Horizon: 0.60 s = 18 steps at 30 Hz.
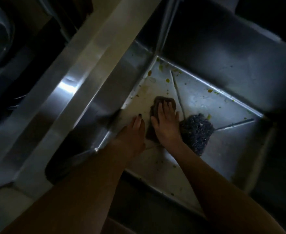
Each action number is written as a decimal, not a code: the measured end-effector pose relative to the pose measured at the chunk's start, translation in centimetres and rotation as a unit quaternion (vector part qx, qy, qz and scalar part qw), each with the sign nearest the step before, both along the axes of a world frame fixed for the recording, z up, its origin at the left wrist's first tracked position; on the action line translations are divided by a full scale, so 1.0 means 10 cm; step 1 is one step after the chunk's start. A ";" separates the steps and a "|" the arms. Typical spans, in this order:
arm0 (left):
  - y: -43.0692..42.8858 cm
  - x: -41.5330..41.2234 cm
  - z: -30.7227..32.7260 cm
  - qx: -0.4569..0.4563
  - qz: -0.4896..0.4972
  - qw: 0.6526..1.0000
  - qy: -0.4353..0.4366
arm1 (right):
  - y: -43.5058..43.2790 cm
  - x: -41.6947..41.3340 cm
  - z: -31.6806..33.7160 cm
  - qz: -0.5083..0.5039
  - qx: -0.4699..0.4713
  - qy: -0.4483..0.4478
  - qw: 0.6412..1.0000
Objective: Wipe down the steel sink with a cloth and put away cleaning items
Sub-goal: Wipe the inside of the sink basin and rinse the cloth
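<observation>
**Steel sink, cloth and hands: one moment**

Head view, looking steeply down; dim light, with the brightest patch on the basin floor.

- Steel sink point(206, 53): deep square basin with brushed walls. The floor is pressed with diagonal drain creases point(177, 92) and is wet and smeared.
- Food scraps point(167, 80): yellow-green bits scattered over the far corner and along the far edge of the floor.
- Cloth point(162, 100): brown and folded, lying flat on the basin floor near the left wall. Its far end shows beyond the fingertips.
- Right hand point(166, 127): palm down on the cloth, fingers straight and spread. It presses the cloth and does not curl round it.
- Left hand point(135, 132): released and holding nothing, fingers straight. It rests on the floor just left of the cloth, close to the left wall. One dark nail is visible.
- Scouring pad point(197, 132): dark, glistening mesh on the floor, just beside the right hand's thumb side. Whether they touch cannot be told.
- Broad steel rim point(81, 68): runs diagonally left of the basin. The area beyond it is too dark to make out.
</observation>
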<state>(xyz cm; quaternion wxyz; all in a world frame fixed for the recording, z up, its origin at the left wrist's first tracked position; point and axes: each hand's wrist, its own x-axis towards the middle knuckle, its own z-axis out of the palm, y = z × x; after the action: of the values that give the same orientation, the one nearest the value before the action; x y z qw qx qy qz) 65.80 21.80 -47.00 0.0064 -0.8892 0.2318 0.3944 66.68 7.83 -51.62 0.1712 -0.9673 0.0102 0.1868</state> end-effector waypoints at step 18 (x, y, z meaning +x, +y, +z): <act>-0.07 0.02 -0.11 -0.028 0.067 0.997 -0.026 | 0.19 0.10 -0.31 0.025 -0.040 -0.076 0.996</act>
<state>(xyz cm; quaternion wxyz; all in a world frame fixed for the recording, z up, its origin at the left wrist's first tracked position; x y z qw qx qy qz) 65.98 21.14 -48.09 -0.0387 -0.9127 0.1818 0.3639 67.64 9.69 -54.68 0.1276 -0.9847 -0.0198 0.1169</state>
